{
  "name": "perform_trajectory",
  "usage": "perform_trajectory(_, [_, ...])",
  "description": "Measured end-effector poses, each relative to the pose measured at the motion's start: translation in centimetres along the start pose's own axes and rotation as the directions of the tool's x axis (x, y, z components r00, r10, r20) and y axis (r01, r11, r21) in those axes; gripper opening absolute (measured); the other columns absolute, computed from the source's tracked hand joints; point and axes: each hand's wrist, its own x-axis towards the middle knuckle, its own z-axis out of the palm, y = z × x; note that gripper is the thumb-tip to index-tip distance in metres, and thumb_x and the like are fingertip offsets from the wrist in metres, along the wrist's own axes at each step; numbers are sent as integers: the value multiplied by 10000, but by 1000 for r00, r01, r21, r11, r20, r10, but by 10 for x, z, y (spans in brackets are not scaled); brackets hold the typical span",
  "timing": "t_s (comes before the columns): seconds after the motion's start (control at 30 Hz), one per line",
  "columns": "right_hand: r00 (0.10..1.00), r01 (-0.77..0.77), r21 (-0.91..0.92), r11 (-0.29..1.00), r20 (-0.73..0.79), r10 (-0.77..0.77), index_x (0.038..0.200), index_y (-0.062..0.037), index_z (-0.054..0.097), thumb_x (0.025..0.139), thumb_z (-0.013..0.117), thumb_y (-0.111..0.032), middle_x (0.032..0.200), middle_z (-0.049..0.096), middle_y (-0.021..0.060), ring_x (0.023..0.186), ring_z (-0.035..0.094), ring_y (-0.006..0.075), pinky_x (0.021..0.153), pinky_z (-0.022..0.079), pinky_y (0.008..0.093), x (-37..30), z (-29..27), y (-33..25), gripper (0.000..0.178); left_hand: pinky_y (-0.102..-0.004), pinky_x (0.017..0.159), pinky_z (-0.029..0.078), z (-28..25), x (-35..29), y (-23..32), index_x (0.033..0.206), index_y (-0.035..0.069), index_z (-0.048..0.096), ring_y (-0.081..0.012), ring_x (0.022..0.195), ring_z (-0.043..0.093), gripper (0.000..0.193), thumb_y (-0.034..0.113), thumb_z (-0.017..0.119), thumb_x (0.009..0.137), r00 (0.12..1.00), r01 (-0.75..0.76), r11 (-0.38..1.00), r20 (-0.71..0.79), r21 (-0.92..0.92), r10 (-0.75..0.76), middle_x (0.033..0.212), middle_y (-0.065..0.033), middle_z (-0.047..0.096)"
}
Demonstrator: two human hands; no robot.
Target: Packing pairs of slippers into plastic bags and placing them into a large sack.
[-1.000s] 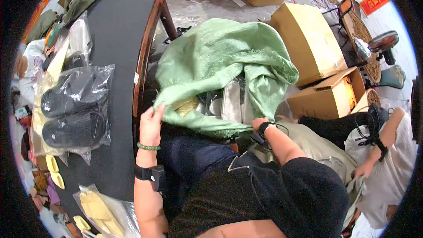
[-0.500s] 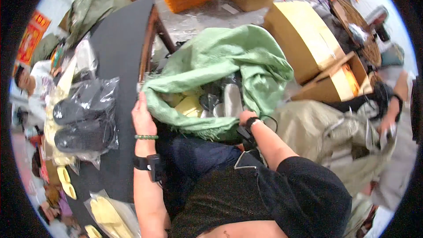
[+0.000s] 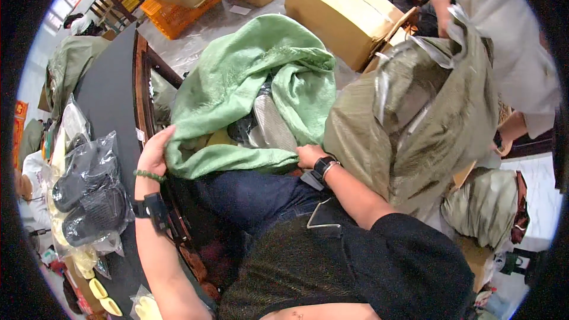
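A green woven sack stands in front of my lap with its mouth gaping toward me. My left hand grips its rim on the left side, the fingertips partly hidden by the cloth. On the near right of the rim, my right hand is closed on a fold of the same sack. Inside lie a grey ribbed slipper and, beside it, dark items in clear plastic. Something pale yellow shows deeper in, mostly covered by the fold.
On the left, a dark table bears bagged black slippers and yellow slippers. To the right another person's hand holds an olive sack. Behind stand cardboard boxes and an orange crate.
The view has swung right, bringing the olive sack and the other person nearer the middle. That person's olive sack now stands raised. Both my hands stay on the green sack's rim.
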Motion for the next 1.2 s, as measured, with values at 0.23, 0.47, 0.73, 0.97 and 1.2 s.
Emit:
perform_trajectory(0.23, [994,88,2,996,-63,-88,902,-17,697,702,677,-223,903,684,208,886,664,363,772,537,480,0,-27,-38,287,-285,674,480,-10,20,39,933,12,644,-117,721,573,183,145,727,838,648,-493,664,-272,563,712,860,-44,648])
perform_trajectory(0.47, [903,397,126,909,121,-411,951,19,687,749,666,-558,949,685,201,897,658,344,783,504,434,57,-93,-118,612,-301,707,504,-47,36,71,1023,40,582,-135,818,578,196,150,680,893,403,-749,635,-629,190,664,917,-43,626])
perform_trajectory(0.73, [923,384,-4,923,-13,-384,882,-1,663,864,586,-483,876,668,223,849,646,386,758,510,467,-20,-124,-202,489,-242,717,439,-62,31,74,1010,78,569,-77,806,509,126,161,624,934,425,-727,619,-514,296,745,901,22,575])
perform_trajectory(0.97, [919,394,-16,919,-23,-394,940,-24,580,829,670,-307,771,639,201,762,620,401,701,480,479,-127,-119,-108,317,-248,715,448,-63,37,97,1007,46,558,-88,803,517,117,139,596,946,505,-726,673,-556,141,660,894,2,575])
perform_trajectory(1.2, [889,374,299,878,153,-431,1020,-66,583,871,651,-351,819,640,202,784,614,413,665,482,464,-123,-130,-73,329,-255,708,469,-40,51,103,1048,31,542,-105,806,545,164,147,595,945,555,-747,664,-539,11,633,909,-21,582])
